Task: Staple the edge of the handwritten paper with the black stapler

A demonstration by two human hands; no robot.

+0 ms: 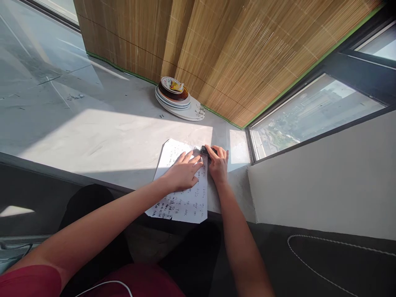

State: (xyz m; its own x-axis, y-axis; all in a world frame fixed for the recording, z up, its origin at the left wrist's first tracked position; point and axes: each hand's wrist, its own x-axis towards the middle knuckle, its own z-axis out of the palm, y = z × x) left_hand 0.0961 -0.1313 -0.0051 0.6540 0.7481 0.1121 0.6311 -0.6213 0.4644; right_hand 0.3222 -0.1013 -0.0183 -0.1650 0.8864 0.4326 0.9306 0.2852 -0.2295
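Note:
A sheet of white paper [175,206] covered in handwriting lies on the grey ledge, its near end reaching past the front edge. My left hand [183,172] rests flat on the paper with its fingers spread. At the paper's far right corner, my right hand [219,164] is closed around a small black tool [203,150] that looks like a stapler. The fingers cover much of that tool, so its exact kind is hard to make out. The left fingertips lie close to it.
A stack of plates [173,103] with a small yellow packet [177,86] on top stands at the back by a bamboo blind [216,53]. Small dark bits [161,116] lie near the plates. A window [284,119] and white wall [321,181] bound the right side.

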